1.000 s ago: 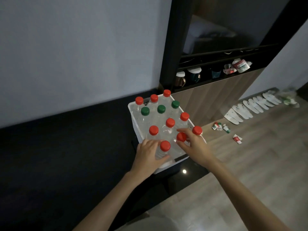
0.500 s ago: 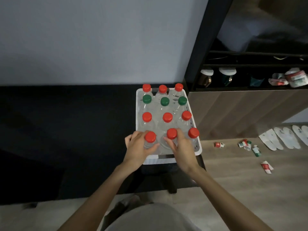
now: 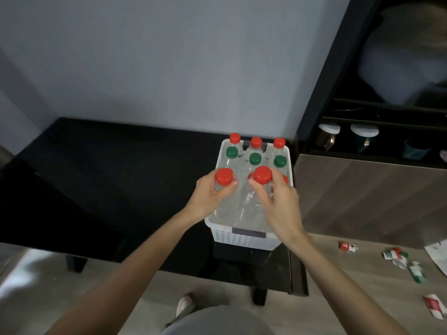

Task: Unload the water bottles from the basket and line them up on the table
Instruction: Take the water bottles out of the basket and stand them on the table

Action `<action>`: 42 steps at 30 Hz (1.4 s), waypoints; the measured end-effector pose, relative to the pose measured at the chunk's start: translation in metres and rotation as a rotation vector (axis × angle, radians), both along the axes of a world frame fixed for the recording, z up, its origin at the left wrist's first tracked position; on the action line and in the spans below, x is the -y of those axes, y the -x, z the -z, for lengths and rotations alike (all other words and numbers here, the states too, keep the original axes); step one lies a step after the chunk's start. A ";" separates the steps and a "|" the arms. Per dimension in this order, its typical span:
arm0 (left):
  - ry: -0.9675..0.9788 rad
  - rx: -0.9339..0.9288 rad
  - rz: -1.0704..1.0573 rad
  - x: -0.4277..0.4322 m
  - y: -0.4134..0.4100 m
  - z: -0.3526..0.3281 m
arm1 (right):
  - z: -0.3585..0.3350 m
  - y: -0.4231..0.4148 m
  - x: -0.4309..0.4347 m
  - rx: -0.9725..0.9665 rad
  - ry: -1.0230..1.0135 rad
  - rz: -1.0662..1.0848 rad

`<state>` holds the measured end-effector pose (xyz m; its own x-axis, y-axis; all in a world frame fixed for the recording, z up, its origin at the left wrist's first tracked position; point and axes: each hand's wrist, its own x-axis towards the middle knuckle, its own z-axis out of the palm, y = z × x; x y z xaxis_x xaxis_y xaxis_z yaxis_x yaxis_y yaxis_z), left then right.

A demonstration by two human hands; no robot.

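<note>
Both hands have lifted since half a second ago: each now carries a bottle raised partway above the rest, where before they only gripped bottles seated in the front row. Curled around the shoulder of a clear plastic water bottle with a red screw cap (image 3: 224, 176), the left hand (image 3: 210, 194) has its fingers closed on it. A second clear plastic bottle with a red cap (image 3: 262, 174) is clasped just below the neck by the right hand (image 3: 280, 201), thumb on the near side. The two held bottles stand roughly upright, close together, their lower bodies still inside the white perforated plastic basket (image 3: 242, 238). Behind them in the basket stand a row of three green-capped bottles (image 3: 255, 158) and, at the far end, a row of three red-capped bottles (image 3: 256, 142); more red caps are partly hidden behind the right hand. The basket sits near the right end of the long black table (image 3: 108, 177), against the grey wall.
</note>
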<state>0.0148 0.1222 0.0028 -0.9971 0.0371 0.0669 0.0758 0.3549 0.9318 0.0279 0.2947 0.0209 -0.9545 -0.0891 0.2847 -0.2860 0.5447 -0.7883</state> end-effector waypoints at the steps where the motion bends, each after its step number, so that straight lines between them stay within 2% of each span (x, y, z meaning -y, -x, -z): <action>1: -0.026 -0.012 0.011 0.000 0.001 -0.013 | -0.014 0.002 0.000 -0.029 0.019 -0.006; 10: -0.107 -0.203 -0.176 0.037 -0.007 -0.097 | -0.092 0.016 0.022 -0.222 0.130 -0.015; 16: -0.070 -0.246 -0.238 0.103 -0.018 -0.114 | -0.109 0.024 0.082 -0.250 0.143 -0.127; 24: -0.060 -0.114 -0.394 0.222 -0.027 -0.062 | -0.069 0.031 0.204 -0.094 0.135 -0.277; 31: 0.037 -0.038 -0.270 0.327 -0.027 0.007 | -0.008 0.019 0.301 0.087 -0.039 -0.278; 37: 0.028 0.027 -0.160 0.386 -0.023 0.050 | 0.037 0.015 0.368 0.221 -0.047 -0.218; 42: -0.032 0.053 -0.152 0.405 -0.023 0.069 | 0.053 0.008 0.399 0.271 -0.067 -0.210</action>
<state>0.0381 -0.2828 -0.0665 -0.9932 -0.1160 0.0130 -0.0260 0.3283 0.9442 0.0194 -0.1039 -0.0325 -0.9533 -0.3019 0.0106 -0.1830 0.5491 -0.8155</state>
